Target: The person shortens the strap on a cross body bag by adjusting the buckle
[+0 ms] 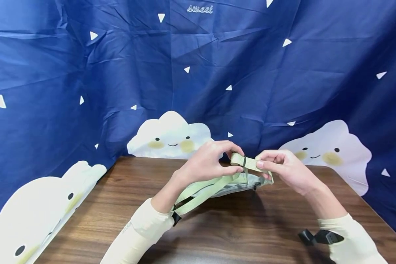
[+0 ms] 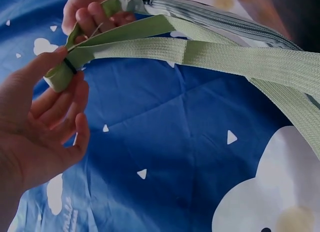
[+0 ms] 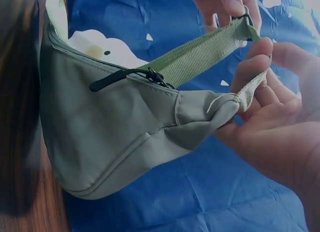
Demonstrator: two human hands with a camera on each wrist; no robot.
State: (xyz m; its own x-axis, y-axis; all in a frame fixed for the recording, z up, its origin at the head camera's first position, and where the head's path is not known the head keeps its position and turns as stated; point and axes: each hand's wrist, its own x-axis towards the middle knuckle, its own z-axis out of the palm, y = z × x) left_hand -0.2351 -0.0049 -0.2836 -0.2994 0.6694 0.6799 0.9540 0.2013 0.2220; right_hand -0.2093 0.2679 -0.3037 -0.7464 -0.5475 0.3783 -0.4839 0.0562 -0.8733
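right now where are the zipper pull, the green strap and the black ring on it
zipper pull (image 3: 112, 78): right wrist view, middle of the black tab.
green strap (image 2: 235, 57): left wrist view, flat stretch of the webbing.
black ring (image 2: 70, 67): left wrist view, band round the strap beside the left hand (image 2: 40, 127).

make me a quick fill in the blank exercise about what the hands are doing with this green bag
1. Both hands pinch the bag's green ____ between them.
2. The pale green bag has a zipper pull coloured ____.
3. The left hand and the right hand are held above a ____ wooden table.
4. The backdrop behind the hands is blue with white smiling ____.

Missing words: strap; black; brown; clouds
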